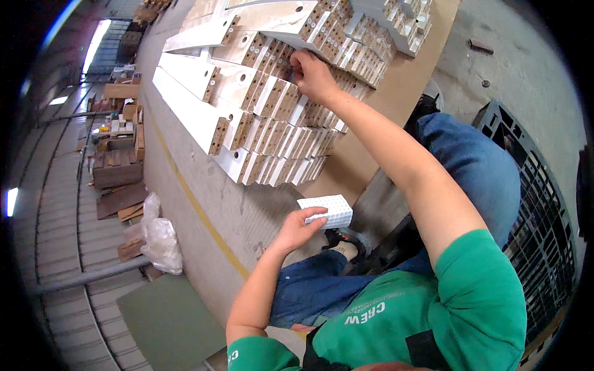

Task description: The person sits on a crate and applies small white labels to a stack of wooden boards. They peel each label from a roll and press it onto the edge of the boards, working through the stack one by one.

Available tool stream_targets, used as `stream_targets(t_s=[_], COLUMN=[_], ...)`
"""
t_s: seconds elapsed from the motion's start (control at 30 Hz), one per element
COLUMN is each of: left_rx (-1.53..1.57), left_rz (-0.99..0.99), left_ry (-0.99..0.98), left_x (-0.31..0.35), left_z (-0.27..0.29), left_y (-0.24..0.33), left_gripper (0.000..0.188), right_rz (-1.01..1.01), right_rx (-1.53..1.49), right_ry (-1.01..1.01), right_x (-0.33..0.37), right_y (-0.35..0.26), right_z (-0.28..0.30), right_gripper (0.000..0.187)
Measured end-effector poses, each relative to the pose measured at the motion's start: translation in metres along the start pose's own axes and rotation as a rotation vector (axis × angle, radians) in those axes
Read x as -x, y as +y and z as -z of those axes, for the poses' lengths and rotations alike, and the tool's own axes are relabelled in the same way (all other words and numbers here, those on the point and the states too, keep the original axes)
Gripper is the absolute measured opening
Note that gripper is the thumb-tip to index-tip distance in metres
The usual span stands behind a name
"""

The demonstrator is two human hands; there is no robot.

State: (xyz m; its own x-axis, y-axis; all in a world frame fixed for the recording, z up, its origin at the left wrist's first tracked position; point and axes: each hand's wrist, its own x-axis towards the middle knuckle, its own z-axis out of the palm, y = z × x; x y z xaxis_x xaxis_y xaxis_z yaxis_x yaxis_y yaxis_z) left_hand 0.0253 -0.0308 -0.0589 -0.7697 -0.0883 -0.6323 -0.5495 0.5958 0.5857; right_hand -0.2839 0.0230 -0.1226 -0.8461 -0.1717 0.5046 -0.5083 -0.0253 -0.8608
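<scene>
Board stack [266, 93]: fills 12 o'clock in tiers of white boards [192, 117]; long axis roughly 10 to 4, fanned by the lens; drilled end faces [269, 166] turned toward 5.
Base panel [352, 162]: lies flat under the stack, tan, showing along its 4 o'clock side.
Black pallet [538, 185]: sits at 3 o'clock, slatted, well apart from the stack.
Green panel [164, 318]: lies at 7 to 8 o'clock, near the rim.
Brown box [117, 176]: sits at 9 o'clock; cannot make out contents.
Plastic bag [162, 241]: slumps at 8 o'clock, translucent; contents unreadable.
Cartons [122, 91]: sit at 10 o'clock; cannot see inside.
Right hand [312, 74]: reaches to 12 o'clock, nearer to the stack, fingertips at the end faces; fingers bunched; cannot tell if pinching anything.
Left hand [296, 230]: sits near 6 o'clock, just below centre, well apart from the stack; clamped on the dotted sheet [335, 213], thumb on top.
Sheet: white, rows of round dots; lies near centre toward 4; at 2 o'clock from left hand, 6 from right and well apart from it; long axis about 9 to 3.
Face holes [236, 155]: show dark and round near board ends.
</scene>
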Motion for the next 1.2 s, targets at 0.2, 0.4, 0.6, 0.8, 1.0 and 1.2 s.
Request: stream_targets(t_s=[0.2,0.4,0.6,0.8,1.0,1.2], left_rx=[0.012,0.026,0.031,0.073,0.076,0.076], left_rz=[-0.034,-0.039,-0.038,-0.057,-0.054,-0.058], left_ry=[-0.03,-0.049,-0.05,-0.059,-0.034,-0.024], left_x=[0.0,-0.001,-0.002,-0.004,-0.002,-0.003], left_z=[-0.001,0.001,0.0,-0.003,-0.004,-0.005], left_y=[-0.003,-0.002,-0.007,-0.006,-0.005,-0.005], left_gripper=[0.027,0.027,0.027,0.027,0.027,0.026], right_rz=[0.053,0.182,0.226,0.262,0.293,0.254], right_rx=[0.145,0.231,0.273,0.368,0.449,0.484], right_ry=[-0.177,-0.211,-0.161,-0.144,-0.094,-0.145], right_x=[-0.01,-0.02,-0.017,-0.015,-0.014,-0.015], right_y=[0.0,0.004,0.002,0.002,0.0,-0.006], right_z=[0.006,0.005,0.003,0.0,-0.002,0.001], right_gripper=[0.042,0.041,0.039,0.036,0.03,0.03])
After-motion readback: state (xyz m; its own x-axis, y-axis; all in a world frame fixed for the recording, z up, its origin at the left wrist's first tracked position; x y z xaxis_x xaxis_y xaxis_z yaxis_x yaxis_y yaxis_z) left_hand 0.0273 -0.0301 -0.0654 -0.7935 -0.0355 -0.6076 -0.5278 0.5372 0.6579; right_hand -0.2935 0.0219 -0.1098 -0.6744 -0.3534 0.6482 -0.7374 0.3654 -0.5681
